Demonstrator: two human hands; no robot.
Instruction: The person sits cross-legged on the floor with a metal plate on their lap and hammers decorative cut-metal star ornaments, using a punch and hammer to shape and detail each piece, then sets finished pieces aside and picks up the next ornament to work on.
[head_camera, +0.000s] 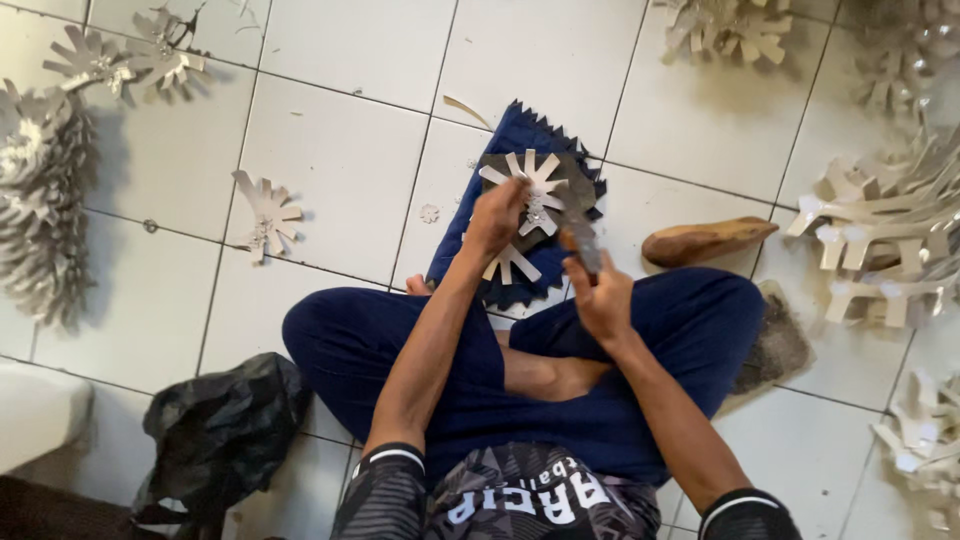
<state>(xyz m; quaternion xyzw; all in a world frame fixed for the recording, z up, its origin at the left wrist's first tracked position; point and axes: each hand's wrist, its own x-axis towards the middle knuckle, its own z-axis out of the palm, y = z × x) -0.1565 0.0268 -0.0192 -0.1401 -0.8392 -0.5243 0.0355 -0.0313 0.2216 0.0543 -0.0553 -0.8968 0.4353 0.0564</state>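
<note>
I sit cross-legged on a white tiled floor. My left hand (497, 215) holds down a flat silvery metal piece with radiating tabs (535, 195), which lies on a dark block (575, 175) over a folded blue cloth (520, 135). My right hand (600, 295) grips a dark tool (582, 243), its upper end close to the metal piece. A second tabbed piece (510, 262) pokes out just below my left hand.
Stacks of the same tabbed metal pieces lie at the left (45, 200), top left (125, 62), top right (730, 28) and right (890, 235). One loose piece (265, 215) rests on the tiles. A wooden block (705, 240) lies right of the cloth; a black bag (220, 430) sits lower left.
</note>
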